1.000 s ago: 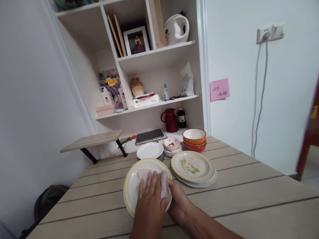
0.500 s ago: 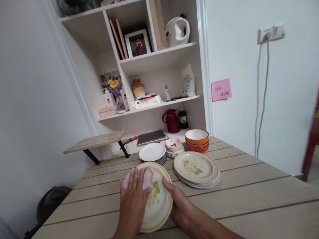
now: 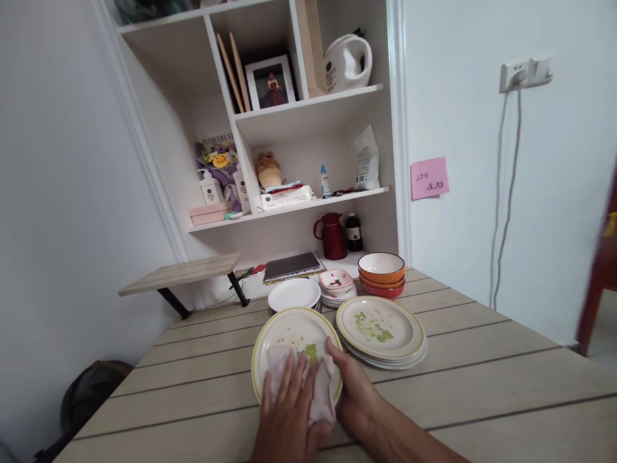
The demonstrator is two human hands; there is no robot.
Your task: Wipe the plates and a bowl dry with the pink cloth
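A cream plate with a yellow rim and green leaf print (image 3: 277, 328) is tilted up toward me above the table's near side. My right hand (image 3: 355, 400) grips its right edge, thumb on the front and the other fingers hidden behind. Across the lower middle of that plate, my left hand (image 3: 289, 411) presses a pale pink cloth (image 3: 325, 391) with fingers laid over it. Just right of my hands lies a stack of matching plates (image 3: 385, 326), the top one showing the same leaf print.
Behind the held plate are a stack of white plates (image 3: 294, 294), small patterned dishes (image 3: 336, 281) and stacked orange and red bowls (image 3: 380, 267). A small raised wooden shelf (image 3: 180, 271) stands at left. Farther back are a laptop (image 3: 292, 265) and a red jug (image 3: 332, 236).
My left hand and the cloth have slid from the plate's upper left down to its lower middle. The plate has shifted slightly right and up, and its tilt has changed.
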